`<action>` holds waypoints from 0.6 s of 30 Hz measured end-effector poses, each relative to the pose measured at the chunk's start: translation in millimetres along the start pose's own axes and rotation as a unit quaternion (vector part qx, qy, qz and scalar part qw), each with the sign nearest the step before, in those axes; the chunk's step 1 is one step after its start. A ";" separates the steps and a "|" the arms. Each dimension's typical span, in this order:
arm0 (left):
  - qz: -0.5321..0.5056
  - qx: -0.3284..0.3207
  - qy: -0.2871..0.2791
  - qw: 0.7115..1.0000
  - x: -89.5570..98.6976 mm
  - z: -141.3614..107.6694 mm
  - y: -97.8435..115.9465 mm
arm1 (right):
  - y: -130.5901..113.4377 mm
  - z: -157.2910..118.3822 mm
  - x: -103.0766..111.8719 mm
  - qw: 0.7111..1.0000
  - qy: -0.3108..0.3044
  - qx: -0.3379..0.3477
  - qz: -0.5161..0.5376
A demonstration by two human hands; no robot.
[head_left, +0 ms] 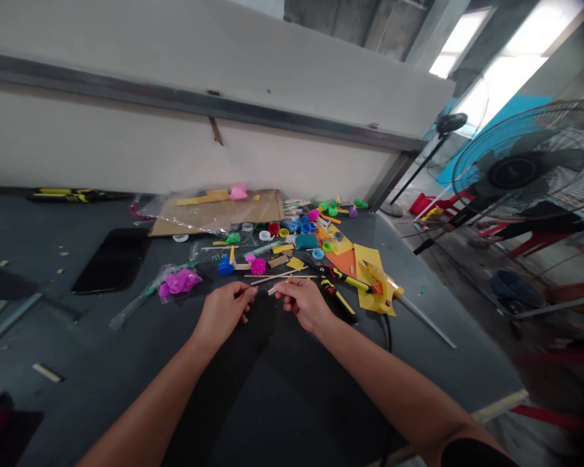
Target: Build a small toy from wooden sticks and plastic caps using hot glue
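My left hand (228,310) is over the middle of the dark table, thumb and index finger pressed together; whatever may be between them is too small to make out. Close to its right, my right hand (299,299) pinches a short, pale wooden piece (272,291). Thin wooden sticks (277,275) lie just beyond both hands. Behind them sit a blue cap (225,265) and a pink cap (257,266). Yellow-and-black pliers (339,300) rest to the right of my right hand.
A yellow glue gun (383,299) with a black cord lies at the right. A black phone (111,261) and purple clay (179,283) are at the left. Colourful bottle caps and cardboard (257,209) lie farther back, before a white panel (175,136). A fan (513,170) stands right.
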State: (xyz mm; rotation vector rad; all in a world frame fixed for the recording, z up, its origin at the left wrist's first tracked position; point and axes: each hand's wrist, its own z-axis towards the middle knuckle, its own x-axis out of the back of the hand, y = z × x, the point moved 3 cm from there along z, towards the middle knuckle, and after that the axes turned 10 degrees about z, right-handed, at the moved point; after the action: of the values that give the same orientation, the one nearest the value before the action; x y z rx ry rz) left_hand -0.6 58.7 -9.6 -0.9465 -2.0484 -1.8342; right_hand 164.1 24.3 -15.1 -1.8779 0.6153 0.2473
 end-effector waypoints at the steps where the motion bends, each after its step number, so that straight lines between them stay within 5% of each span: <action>1: 0.005 -0.006 0.005 1.000 0.5 -0.9 1.3 | 0.4 0.1 0.0 1.000 0.000 -0.001 -0.001; 11: -0.103 -0.025 -0.130 0.986 -14.6 -7.9 9.8 | 3.7 -2.8 -5.4 0.999 -0.028 0.007 -0.047; 18: -0.139 0.006 -0.125 0.982 -11.3 -10.3 14.3 | 4.5 -4.8 -8.6 0.995 -0.056 0.055 -0.058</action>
State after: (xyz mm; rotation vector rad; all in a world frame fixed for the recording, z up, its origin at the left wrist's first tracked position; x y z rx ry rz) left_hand 14.1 45.5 -2.6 -0.9716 -2.4499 -1.9145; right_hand 153.9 21.3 -13.1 -1.7730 0.4340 0.2355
